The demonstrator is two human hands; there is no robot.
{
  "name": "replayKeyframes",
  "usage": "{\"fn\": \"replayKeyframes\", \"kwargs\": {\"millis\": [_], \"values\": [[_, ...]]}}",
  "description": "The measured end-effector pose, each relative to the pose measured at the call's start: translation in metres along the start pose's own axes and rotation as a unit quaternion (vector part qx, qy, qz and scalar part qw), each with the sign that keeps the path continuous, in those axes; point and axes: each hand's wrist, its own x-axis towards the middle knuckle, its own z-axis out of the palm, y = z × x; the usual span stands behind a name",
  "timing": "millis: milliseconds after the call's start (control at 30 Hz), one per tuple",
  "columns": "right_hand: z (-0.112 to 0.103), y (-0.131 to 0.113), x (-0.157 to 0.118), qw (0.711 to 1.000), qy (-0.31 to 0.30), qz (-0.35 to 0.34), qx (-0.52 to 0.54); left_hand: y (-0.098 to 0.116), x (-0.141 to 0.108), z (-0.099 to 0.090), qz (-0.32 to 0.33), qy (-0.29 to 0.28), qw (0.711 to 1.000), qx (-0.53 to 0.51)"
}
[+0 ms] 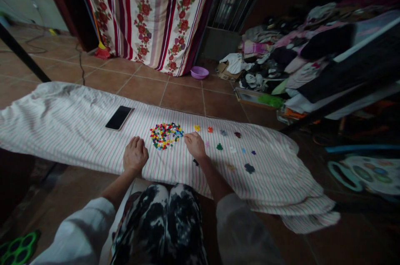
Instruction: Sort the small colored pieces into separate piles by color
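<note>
A mixed pile of tiny coloured pieces [165, 142], too small to name in kind, lies on the striped cloth [78, 119]. At the pile's right edge my right hand [195, 146] has thumb and forefinger pinched together; whatever is between them is too small to make out. My left hand [135, 155] rests on the cloth left of the pile, fingers curled in, with nothing visible in it. To the right are small single-colour groups, among them yellow pieces [196, 128], orange pieces [210, 129], green pieces [219, 146] and dark grey pieces [249, 168].
A phone [118, 118] lies on the cloth left of the pile. Beyond the cloth are a purple basin [199, 73], a broom [102, 51] and a floral curtain [159, 11]. Heaped clothes [281, 52] fill the right back. My knees [168, 219] sit below the near edge.
</note>
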Motion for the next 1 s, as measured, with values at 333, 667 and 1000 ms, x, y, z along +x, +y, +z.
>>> {"fn": "replayKeyframes", "kwargs": {"millis": [333, 667, 1000], "values": [[0.024, -0.04, 0.025, 0.995, -0.069, 0.019, -0.072, 0.002, 0.0, 0.0, -0.001, 0.015, 1.0, 0.01], [0.025, -0.051, 0.032, 0.994, -0.074, 0.047, -0.067, 0.001, 0.0, 0.0, -0.004, 0.008, 1.0, -0.002], [0.026, -0.037, 0.021, 0.991, -0.02, 0.054, 0.123, 0.001, 0.0, 0.0, 0.002, 0.018, 1.0, 0.0]]}}
